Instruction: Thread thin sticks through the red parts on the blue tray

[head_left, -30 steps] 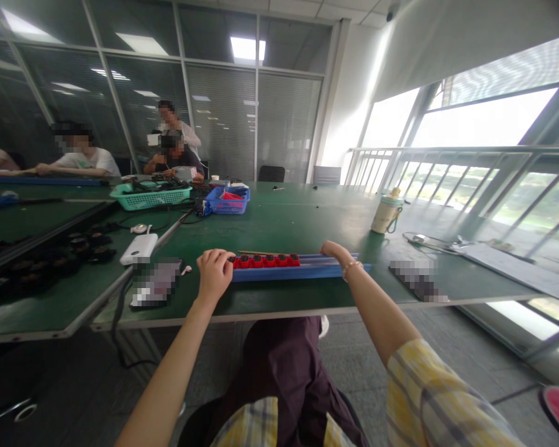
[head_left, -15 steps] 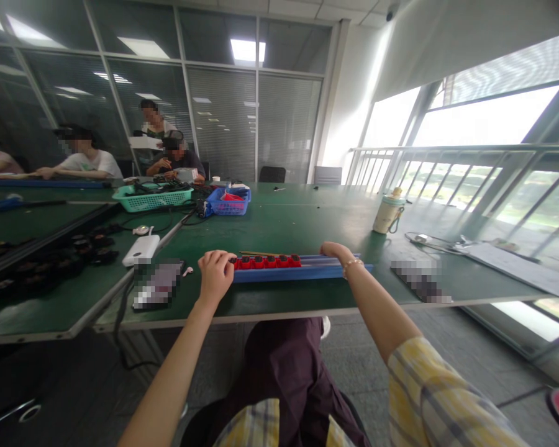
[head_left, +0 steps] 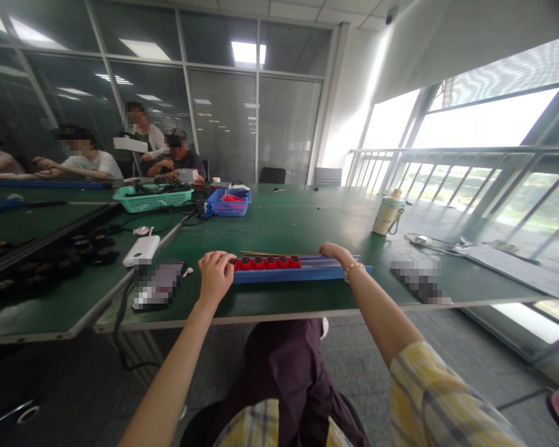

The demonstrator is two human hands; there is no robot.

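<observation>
A long blue tray (head_left: 302, 274) lies crosswise near the table's front edge. Red holders (head_left: 265, 264) with small black pieces on top stand in a row along its left part. My left hand (head_left: 217, 270) is closed around the tray's left end, its fingers over the leftmost holder. Toward the right end, my right hand (head_left: 336, 252) reaches over the tray's far side; its fingertips are mostly hidden, and what it touches cannot be made out. Thin yellowish sticks (head_left: 256, 253) lie just behind the tray.
On the left are a phone (head_left: 161, 284), a white power bank (head_left: 142, 250), a green basket (head_left: 153, 198) of cables and a blue basket (head_left: 228, 203). To the right stand a bottle (head_left: 388, 214) and another phone (head_left: 419, 280). Several people are at the back left.
Both my hands and the tray have stayed in place. In the background, the standing person with a white box has shifted left, and a seated person's hands have risen.
</observation>
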